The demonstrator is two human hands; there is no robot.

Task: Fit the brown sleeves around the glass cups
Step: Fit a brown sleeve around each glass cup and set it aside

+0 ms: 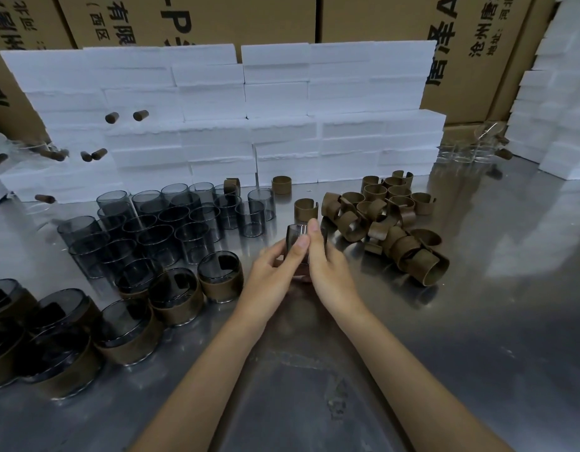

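1. A smoky glass cup (296, 234) sat between both hands above the metal table (477, 321); whether a sleeve was on it could not be told, since the fingers covered its lower part.
2. The left hand (275, 267) curled round the cup's near left side, its thumb (300, 244) lying up the glass wall.
3. The right hand (327, 265) gripped the cup's right side, its thumb (314, 228) pressed against the rim.
4. Both forearms reached in from the bottom edge and met at the cup.
5. Just beyond the fingertips stood a single brown sleeve (305, 208), upright and split.
6. Right of the right hand lay a loose pile of brown sleeves (386, 223), tangled together.
7. Left of the left hand stood finished cups wearing sleeves (220, 277), each holding a dark square piece inside.
8. Farther out to the left, beyond those, bare glass cups (171, 223) clustered upright, empty as far as could be seen.
9. Behind everything rose white foam blocks (275, 102) and cardboard cartons (379, 17).
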